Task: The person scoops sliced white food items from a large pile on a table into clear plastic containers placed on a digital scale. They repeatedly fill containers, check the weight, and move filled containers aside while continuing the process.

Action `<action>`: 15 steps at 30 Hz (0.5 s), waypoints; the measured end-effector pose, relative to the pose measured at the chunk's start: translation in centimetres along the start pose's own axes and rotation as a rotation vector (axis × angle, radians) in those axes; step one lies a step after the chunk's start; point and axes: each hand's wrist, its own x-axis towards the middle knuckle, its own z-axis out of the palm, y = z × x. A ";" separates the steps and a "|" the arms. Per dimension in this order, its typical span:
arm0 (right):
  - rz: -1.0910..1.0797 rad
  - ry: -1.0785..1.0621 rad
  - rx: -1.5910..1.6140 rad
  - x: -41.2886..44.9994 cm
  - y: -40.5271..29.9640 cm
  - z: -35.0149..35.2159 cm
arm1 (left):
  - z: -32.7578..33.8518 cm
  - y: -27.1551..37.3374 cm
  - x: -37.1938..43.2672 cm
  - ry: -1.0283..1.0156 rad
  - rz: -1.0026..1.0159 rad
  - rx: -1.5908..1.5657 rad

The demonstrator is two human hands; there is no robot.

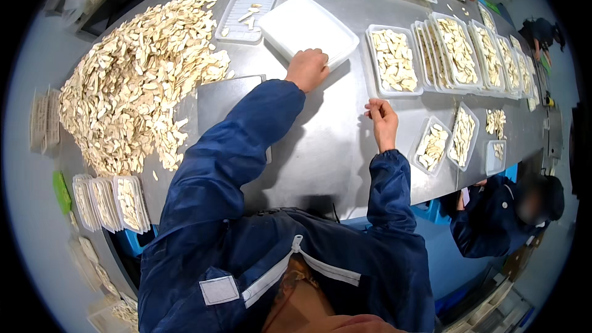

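Observation:
My left hand (307, 70) is curled on the near edge of a white plastic container (307, 27), its fingertips partly hidden. To the right, my right hand (383, 122) hangs over the bare metal with thumb and fingers together; nothing shows between them. A large heap of pale dried slices (134, 83) lies on the left. Between the heap and the container, a shallow clear tray (223, 21) holds a few slices. Just beyond my right hand stands a clear tray filled with slices (394, 60). A flat metal plate or scale (222, 97) is partly under my left sleeve.
More filled trays (458, 53) lean in a row at the right. Two filled trays (432, 145) and a small tray (495, 162) lie nearer. Upright filled trays (127, 201) stand at the near left edge. A co-worker (499, 217) sits at the right; others are farther off.

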 end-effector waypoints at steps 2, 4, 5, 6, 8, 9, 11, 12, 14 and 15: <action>-0.071 -0.041 -0.043 1.8 -1.0 0.7 | -3.2 0.1 -0.6 0.119 0.034 -0.057; -0.249 -0.054 -0.238 3.7 -2.5 2.4 | -7.6 -0.3 -1.9 0.275 0.079 -0.097; -0.337 -0.068 -0.331 4.4 -3.4 3.5 | -10.1 -0.7 -3.4 0.370 0.096 -0.108; -0.503 -0.074 -0.424 5.0 -4.7 5.0 | -12.3 -1.1 -5.3 0.417 0.068 -0.071; -0.713 -0.112 -0.541 6.1 -7.0 8.6 | -15.7 -1.8 -10.0 0.468 0.014 0.029; -0.732 -0.163 -0.596 6.5 -7.6 10.2 | -16.9 -2.0 -12.5 0.468 -0.012 0.088; -0.797 -0.193 -0.769 7.9 -7.4 13.1 | -17.3 -3.2 -17.7 0.398 0.010 0.135; -0.774 -0.238 -0.854 8.7 -6.9 14.3 | -17.2 -3.9 -19.9 0.365 -0.012 0.137; -0.735 -0.332 -1.033 10.2 -5.7 16.3 | -16.2 -5.5 -24.1 0.310 -0.062 0.132; -0.733 -0.346 -1.051 10.5 -5.4 17.2 | -15.6 -6.3 -25.5 0.290 -0.074 0.131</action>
